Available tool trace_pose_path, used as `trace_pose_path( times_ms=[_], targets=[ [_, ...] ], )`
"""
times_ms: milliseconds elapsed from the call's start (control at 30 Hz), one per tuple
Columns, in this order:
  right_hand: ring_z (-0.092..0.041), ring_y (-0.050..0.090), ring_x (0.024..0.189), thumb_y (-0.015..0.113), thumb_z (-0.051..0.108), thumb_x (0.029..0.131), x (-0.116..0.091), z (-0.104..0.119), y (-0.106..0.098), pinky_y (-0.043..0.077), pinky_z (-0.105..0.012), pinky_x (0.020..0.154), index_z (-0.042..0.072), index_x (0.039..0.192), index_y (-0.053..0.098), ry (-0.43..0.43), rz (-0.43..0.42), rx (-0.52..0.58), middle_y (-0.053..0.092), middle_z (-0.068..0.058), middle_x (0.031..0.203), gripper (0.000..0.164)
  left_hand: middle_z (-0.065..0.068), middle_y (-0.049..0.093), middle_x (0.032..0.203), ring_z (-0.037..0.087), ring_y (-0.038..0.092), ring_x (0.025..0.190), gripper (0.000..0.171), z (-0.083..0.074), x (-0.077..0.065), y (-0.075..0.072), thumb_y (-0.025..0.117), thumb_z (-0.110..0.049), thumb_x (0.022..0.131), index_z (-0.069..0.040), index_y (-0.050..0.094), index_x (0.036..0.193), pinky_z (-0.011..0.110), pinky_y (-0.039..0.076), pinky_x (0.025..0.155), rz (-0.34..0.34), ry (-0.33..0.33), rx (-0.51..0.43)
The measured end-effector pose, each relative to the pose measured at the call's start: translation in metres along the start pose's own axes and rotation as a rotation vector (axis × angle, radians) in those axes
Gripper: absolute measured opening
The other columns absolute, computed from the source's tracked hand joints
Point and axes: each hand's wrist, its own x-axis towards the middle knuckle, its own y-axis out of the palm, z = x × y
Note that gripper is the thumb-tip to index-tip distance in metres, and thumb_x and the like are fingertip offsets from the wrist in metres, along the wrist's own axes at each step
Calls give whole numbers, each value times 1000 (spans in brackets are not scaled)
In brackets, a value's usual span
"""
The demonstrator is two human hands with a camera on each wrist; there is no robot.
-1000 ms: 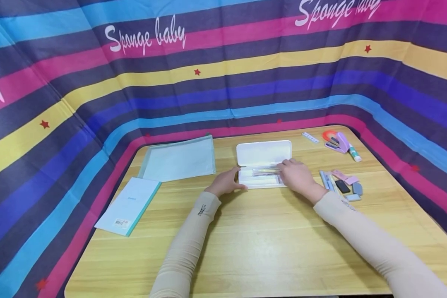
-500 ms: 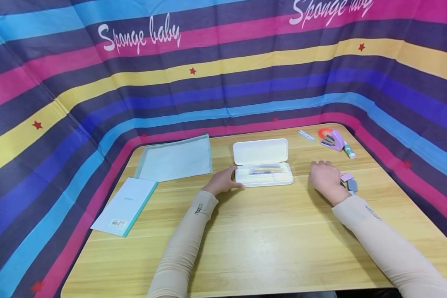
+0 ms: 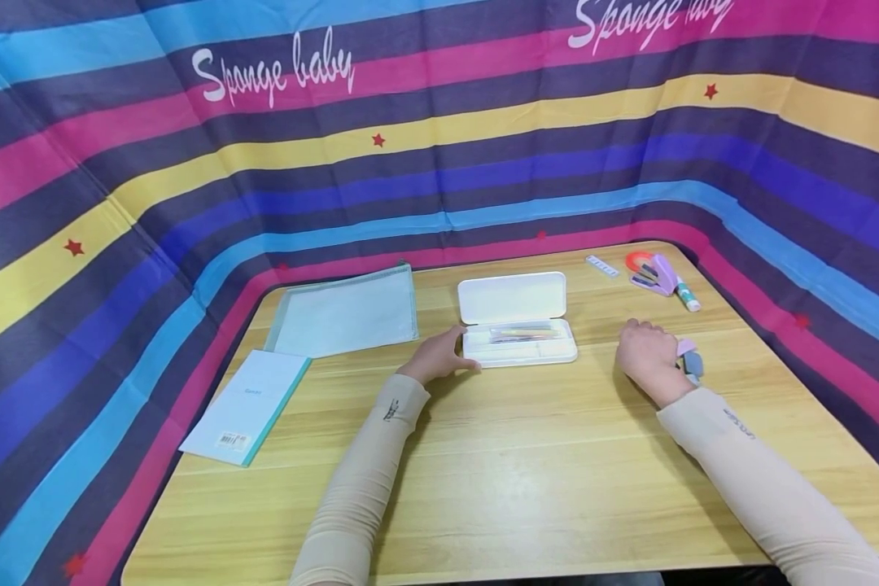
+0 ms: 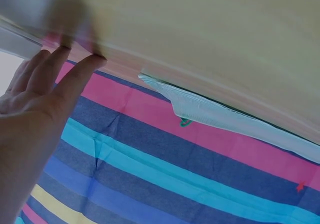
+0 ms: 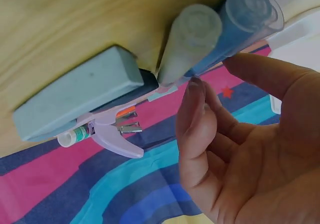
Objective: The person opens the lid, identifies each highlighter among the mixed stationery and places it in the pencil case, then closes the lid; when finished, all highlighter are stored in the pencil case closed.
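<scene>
A white pencil case (image 3: 555,355) lies with its lid up at the middle of the table, several slim pens (image 3: 523,334) in its tray. At its left end my left hand (image 3: 434,356) holds it, thumb at the front corner and fingers behind. My right hand (image 3: 646,356) is low over the table to the right of the case. In the right wrist view its thumb and curled forefinger pinch a blue pen (image 5: 244,15) from two sides. A whitish pen (image 5: 194,31) lies alongside. The right hand hides these pens in the head view.
Beside the right hand lie a blue-grey block (image 3: 692,364) and a pink piece (image 3: 684,347). Farther back are a purple stapler (image 3: 662,275), a glue stick (image 3: 688,296), an orange ring (image 3: 636,260) and a white strip (image 3: 602,266). A mesh pouch (image 3: 344,313) and a notebook (image 3: 245,407) lie left.
My right hand has left the pencil case, where it was over the tray, and moved right to the loose pens. The left hand stays at the case's left end.
</scene>
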Motion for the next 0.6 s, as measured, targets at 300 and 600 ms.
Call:
trace_pose_path(
  times_ms=[300,600],
  targets=[
    [-39,52,66,38,11,84,-4,-2,-3,37,-47,47,-11,86,44,44,8,36,49,-23,72,23,1,37,133,18,38,115,93,0,-1,-1,62,-63,61,-17,28,135,35,34,92,2,8,-1],
    [-37,51,69,40,10,83,-3,2,1,36,-45,45,-10,87,50,59,37,16,47,-20,74,23,2,36,134,20,37,117,94,-1,-2,-2,61,-63,61,-16,28,135,35,33,93,6,3,2]
  ],
)
